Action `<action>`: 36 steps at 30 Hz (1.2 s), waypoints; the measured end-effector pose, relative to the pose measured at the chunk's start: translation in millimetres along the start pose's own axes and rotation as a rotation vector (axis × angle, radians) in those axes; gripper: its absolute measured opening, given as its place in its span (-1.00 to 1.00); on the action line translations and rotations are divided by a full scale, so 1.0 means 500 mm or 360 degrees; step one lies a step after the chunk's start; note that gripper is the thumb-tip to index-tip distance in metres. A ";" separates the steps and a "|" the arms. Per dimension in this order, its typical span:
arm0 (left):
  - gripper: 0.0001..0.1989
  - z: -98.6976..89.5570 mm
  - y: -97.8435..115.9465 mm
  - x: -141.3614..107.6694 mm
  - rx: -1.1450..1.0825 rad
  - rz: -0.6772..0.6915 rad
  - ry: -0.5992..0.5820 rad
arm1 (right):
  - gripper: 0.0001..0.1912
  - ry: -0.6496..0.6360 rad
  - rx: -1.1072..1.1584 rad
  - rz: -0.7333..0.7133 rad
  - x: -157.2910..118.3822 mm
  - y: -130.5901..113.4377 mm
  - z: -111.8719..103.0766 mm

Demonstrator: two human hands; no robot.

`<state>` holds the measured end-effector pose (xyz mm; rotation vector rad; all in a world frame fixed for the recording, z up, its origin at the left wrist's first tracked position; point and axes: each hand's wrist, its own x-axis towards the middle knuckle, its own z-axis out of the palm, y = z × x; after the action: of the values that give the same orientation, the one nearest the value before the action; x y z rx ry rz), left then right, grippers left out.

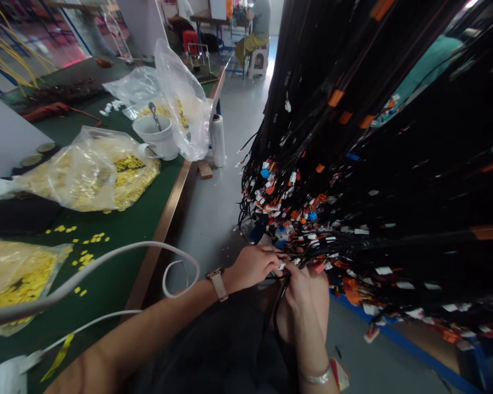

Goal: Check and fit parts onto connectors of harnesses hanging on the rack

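My left hand (pixel 252 267), with a watch on its wrist, pinches a small white connector (pixel 281 265) at a cable end. My right hand (pixel 301 287), closed beside it, grips the black cable (pixel 280 300) just behind the connector. Both sets of fingertips nearly meet above my lap and partly hide the cable ends. Right behind them hangs a large mass of black wire harnesses (pixel 312 137), whose lower ends carry many white, orange, red and blue connectors.
On the left, a green-topped bench (pixel 148 213) holds plastic bags of yellow pieces (pixel 135 180), loose yellow pieces and a white mug (pixel 158 137) with a spoon. A white cord (pixel 148 246) loops past the bench edge. A wrap roll (pixel 218 141) stands beyond. People sit far back.
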<state>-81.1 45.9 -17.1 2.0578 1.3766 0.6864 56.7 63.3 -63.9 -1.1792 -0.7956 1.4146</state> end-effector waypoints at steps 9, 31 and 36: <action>-0.78 -0.005 0.004 -0.002 0.0125 0.0076 -0.0009 | -0.83 -0.0053 0.0144 0.0128 -0.006 -0.006 0.006; -0.66 0.061 0.013 -0.007 -0.1380 -0.0675 -0.0118 | -0.80 -0.0128 0.0212 0.0131 -0.001 0.004 -0.012; -0.52 0.044 0.023 -0.010 -0.1696 -0.0879 -0.0227 | -0.83 -0.0162 0.0199 0.0095 -0.002 0.005 -0.013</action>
<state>-60.4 33.8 -25.3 0.8288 1.0511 0.7598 61.8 61.0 -68.0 -1.0494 -0.7356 1.5609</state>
